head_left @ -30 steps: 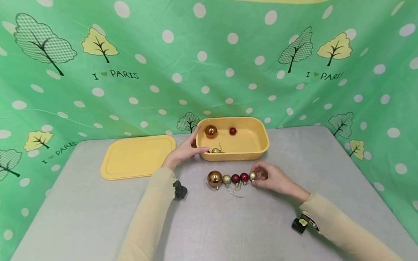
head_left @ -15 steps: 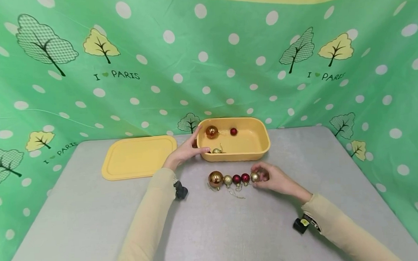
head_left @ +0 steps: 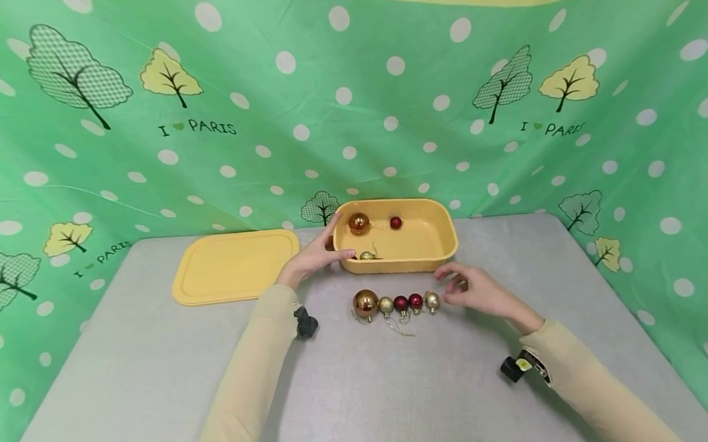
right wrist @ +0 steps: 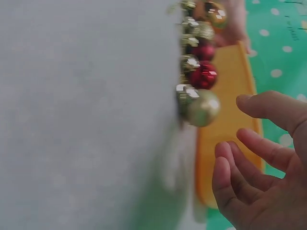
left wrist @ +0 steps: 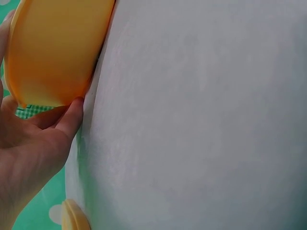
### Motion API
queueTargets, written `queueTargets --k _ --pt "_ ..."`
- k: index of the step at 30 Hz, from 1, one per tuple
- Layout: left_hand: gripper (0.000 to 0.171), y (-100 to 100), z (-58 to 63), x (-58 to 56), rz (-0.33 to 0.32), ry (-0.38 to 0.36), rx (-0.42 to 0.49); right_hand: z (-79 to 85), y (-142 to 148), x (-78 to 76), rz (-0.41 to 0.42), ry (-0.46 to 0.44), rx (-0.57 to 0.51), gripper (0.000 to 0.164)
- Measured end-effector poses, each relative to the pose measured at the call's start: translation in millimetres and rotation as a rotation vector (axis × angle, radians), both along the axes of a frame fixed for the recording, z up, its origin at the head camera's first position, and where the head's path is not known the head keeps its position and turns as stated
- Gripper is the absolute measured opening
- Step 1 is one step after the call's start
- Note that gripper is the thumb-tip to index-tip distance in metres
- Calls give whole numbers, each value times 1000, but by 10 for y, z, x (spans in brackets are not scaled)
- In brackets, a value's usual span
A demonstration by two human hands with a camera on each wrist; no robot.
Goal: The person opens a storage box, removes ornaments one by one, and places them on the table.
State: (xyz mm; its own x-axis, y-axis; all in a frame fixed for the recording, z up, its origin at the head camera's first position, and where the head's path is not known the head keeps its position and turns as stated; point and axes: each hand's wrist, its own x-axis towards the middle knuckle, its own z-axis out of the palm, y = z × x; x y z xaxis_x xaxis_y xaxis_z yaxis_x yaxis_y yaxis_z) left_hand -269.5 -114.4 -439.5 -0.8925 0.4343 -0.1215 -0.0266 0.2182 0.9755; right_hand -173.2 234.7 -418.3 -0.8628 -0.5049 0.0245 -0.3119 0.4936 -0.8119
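Observation:
A row of Christmas baubles lies on the table in the head view: a large copper-gold bauble [head_left: 365, 303], a glittery gold bauble [head_left: 386, 304], a dark red bauble [head_left: 401, 303], a shiny red bauble [head_left: 415, 301] and a pale gold bauble [head_left: 432, 300] at the right end. My right hand [head_left: 482, 293] is just right of the pale gold one, fingers loosely bent and holding nothing. Behind the row stands a yellow box [head_left: 400, 266]. My left hand [head_left: 309, 257] grips its left end, thumb at the front; the box wall [left wrist: 57, 52] fills that grip in the left wrist view.
Inside the box lie a copper-gold bauble [head_left: 359, 223], a small red bauble [head_left: 395, 223] and a glittery gold bauble [head_left: 367, 255] partly hidden by the front wall. A yellow lid [head_left: 237, 265] lies flat on the grey table [head_left: 385, 397], left of the box. Green patterned cloth [head_left: 349, 116] hangs behind.
My right hand has let go of the pale gold bauble and drawn back to the right. That bauble now stays at the row's right end. My left hand has kept its place.

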Motion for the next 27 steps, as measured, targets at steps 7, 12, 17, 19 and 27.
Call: queueTargets --k 7,12,17,19,27 --pt "104 -4 -2 9 2 12 -8 172 -102 -95 11 11 -56 36" --pt "106 5 -10 11 0 22 -3 236 -225 -167 -17 14 -100 31" --pt "107 16 -5 30 -5 59 -8 275 -363 -268 -23 -16 -170 32" --pt "106 19 -6 36 -3 65 -10 291 -414 -324 -24 -19 -180 32" --pt "103 24 -24 18 3 51 -5 337 -610 -588 -28 -24 -177 32"
